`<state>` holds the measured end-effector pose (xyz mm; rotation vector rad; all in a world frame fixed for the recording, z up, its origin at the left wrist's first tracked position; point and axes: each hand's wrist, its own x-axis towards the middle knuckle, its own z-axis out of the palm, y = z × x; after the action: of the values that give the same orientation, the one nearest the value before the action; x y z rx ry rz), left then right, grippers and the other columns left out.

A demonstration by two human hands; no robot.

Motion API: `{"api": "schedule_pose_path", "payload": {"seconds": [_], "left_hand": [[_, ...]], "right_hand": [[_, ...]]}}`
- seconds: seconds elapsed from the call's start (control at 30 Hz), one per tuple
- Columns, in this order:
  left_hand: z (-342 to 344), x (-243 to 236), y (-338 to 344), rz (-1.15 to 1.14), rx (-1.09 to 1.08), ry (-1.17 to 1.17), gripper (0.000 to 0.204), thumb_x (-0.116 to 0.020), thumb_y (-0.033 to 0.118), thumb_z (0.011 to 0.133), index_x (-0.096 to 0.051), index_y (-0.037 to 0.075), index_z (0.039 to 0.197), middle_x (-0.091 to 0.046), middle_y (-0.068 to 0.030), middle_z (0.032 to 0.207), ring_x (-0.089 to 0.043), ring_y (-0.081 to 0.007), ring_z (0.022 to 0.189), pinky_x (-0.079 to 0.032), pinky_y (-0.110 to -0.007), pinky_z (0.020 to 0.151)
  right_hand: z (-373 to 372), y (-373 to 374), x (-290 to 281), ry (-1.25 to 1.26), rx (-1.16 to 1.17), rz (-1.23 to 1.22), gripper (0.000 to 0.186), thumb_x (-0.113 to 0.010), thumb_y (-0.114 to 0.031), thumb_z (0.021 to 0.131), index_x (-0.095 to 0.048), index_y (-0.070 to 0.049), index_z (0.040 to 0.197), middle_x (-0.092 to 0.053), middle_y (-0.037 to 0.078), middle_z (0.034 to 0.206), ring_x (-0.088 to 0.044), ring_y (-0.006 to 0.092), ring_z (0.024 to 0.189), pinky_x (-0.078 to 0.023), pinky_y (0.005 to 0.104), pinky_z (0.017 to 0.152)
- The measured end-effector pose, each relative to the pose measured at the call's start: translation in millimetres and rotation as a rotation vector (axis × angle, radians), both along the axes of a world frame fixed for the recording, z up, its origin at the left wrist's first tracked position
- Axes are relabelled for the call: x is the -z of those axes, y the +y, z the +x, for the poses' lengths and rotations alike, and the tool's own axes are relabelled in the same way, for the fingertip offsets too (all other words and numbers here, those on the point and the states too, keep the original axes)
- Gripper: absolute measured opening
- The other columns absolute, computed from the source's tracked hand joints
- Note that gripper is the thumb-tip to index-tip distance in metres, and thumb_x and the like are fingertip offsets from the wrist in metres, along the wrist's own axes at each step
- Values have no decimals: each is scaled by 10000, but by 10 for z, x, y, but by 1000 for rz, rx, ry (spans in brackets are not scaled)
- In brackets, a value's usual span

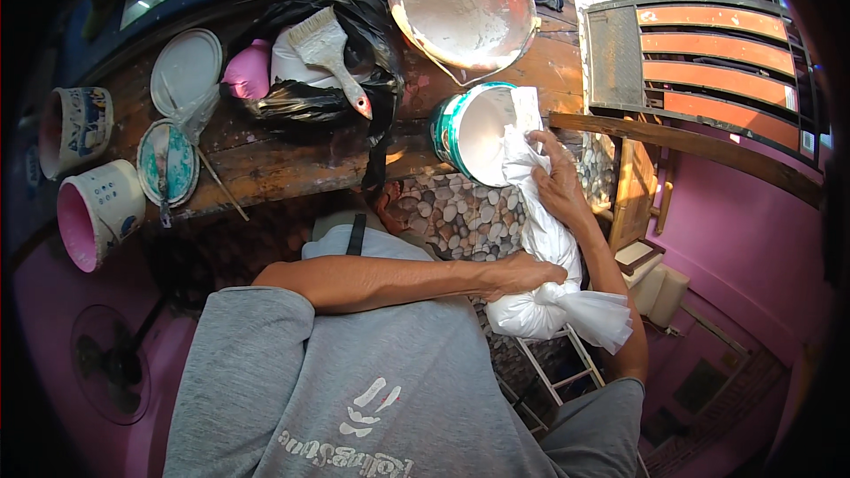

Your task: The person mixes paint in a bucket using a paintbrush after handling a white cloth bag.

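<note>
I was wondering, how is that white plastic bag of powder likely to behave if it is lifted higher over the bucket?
The white plastic bag sags between the left hand and right hand, so it is probably floppy. Its bulging lower end suggests it is fairly heavy. The bucket lies tilted on the bench edge and may tip if pushed.

I see a wide brush point(332, 57) on a black bag point(305, 102), two round lids point(184, 66) far left, and a large pan point(465, 4) farther back on the desk point(283, 164).
</note>
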<state>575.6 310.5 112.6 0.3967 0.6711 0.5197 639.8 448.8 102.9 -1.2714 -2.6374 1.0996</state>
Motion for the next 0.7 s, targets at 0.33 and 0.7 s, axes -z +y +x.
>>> {"api": "schedule_pose_path", "payload": {"seconds": [0.33,0.7], "left_hand": [[-24,-34,-11,54,-30,-15,631,-612,473,766,-616,-44,1127,-572,-216,1180,-537,-277,1084,-416,-319,922],[57,-8,-17,-5,46,88,632,-598,491,743,-628,-36,1090,-570,-228,1164,-542,-276,1066,-425,-324,904]], "right_hand": [[6,107,-3,-194,68,-249,202,-620,-58,745,-647,4,936,-655,147,996,-618,215,945,-464,334,865],[27,43,17,-212,-39,-43,390,-742,-166,658,-476,-44,916,-604,196,941,-597,297,926,-454,372,842]]}}
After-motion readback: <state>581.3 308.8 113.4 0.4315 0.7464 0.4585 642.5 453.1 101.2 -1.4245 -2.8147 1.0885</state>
